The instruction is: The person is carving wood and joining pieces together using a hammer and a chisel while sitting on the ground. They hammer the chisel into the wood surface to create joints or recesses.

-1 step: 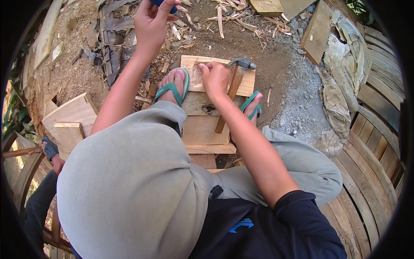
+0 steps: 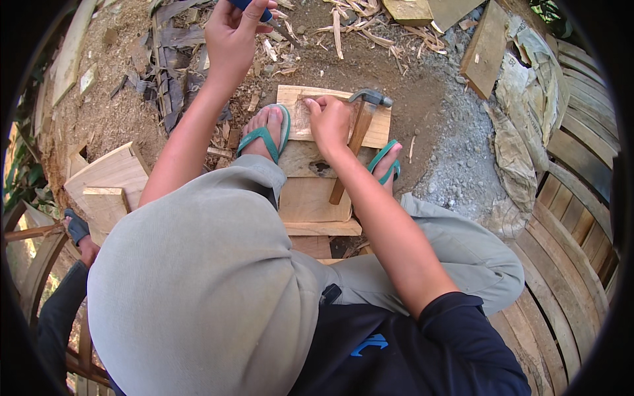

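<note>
My left hand point(image 2: 231, 43) is raised at the top, fingers closed round the blue handle of a tool point(image 2: 276, 18) with a narrow metal shaft, its exact kind unclear. The shaft slants down to the right. On a light wooden board point(image 2: 378, 129) between my feet rests my right hand point(image 2: 330, 124). Its fingers are curled, thumb and forefinger pinched close to the wood; whatever they hold is too small to make out. Just right of that hand lies a hammer point(image 2: 360, 127), head at the far side, wooden handle toward me and partly behind my wrist.
Another board point(image 2: 314, 198) lies nearer me. Wood shavings point(image 2: 376, 39) and offcuts cover the far ground. Grey rubble point(image 2: 456, 158) and a crumpled sack point(image 2: 518, 132) are at the right, beside curved slatted wood point(image 2: 561, 244). Another person's foot point(image 2: 86, 247) shows at the left.
</note>
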Demonstrator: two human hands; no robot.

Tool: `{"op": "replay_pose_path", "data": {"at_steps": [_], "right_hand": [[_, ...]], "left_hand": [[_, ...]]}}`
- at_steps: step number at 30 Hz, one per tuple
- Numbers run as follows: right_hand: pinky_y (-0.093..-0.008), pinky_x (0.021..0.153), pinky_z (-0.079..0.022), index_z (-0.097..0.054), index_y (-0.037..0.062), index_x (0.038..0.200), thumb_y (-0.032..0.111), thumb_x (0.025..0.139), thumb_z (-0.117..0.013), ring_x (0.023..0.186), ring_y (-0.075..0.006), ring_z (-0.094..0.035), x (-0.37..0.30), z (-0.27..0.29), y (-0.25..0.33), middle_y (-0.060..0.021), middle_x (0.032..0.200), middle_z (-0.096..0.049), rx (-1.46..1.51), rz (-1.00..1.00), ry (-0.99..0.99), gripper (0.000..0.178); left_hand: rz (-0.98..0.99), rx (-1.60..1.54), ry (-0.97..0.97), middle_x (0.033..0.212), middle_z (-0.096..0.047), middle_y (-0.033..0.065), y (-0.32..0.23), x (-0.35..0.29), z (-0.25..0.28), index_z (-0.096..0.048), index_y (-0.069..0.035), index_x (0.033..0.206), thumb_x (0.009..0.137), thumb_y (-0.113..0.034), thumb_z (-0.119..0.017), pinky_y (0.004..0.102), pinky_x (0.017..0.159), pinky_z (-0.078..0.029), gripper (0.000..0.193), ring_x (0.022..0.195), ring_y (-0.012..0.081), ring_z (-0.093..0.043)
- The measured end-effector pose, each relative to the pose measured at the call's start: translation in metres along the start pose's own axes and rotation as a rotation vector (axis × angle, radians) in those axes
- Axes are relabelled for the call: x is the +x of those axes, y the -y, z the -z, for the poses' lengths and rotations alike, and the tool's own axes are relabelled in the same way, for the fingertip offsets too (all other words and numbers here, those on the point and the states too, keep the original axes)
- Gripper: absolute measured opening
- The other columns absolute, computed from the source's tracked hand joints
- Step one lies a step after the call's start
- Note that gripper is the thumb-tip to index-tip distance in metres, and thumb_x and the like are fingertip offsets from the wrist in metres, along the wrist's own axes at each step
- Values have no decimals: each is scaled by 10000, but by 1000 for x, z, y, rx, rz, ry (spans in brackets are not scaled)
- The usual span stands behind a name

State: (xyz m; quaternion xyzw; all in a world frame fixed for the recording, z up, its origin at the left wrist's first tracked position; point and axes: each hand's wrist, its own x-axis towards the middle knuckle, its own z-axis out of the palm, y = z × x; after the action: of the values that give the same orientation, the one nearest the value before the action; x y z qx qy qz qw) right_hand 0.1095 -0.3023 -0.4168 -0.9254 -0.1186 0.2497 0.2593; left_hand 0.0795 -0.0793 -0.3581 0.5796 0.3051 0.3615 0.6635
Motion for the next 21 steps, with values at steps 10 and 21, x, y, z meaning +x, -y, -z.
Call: {"op": "replay_pose_path", "data": {"at_steps": [10,21], "right_hand": [[-472,741,-580,-737,107,1084,123,860,-729,897,-352,-712,-14,14,-7,-114,983,-713,-145,397,-29,224],[-325,613,-561,-759,158,1066,113,836,-707,757,-206,-661,16,27,-29,-1,933,-671,-542,1072,-97,240]], "left_hand": [[-6,55,-15,882,-681,18,-3,0,5,-660,-57,1033,1035,-311,-666,229,628,-550,254,744,75,-641],[15,24,-16,932,-708,24,1,-1,3,-618,-66,1130,1035,-310,-664,228,631,-559,266,760,79,-667]]}}
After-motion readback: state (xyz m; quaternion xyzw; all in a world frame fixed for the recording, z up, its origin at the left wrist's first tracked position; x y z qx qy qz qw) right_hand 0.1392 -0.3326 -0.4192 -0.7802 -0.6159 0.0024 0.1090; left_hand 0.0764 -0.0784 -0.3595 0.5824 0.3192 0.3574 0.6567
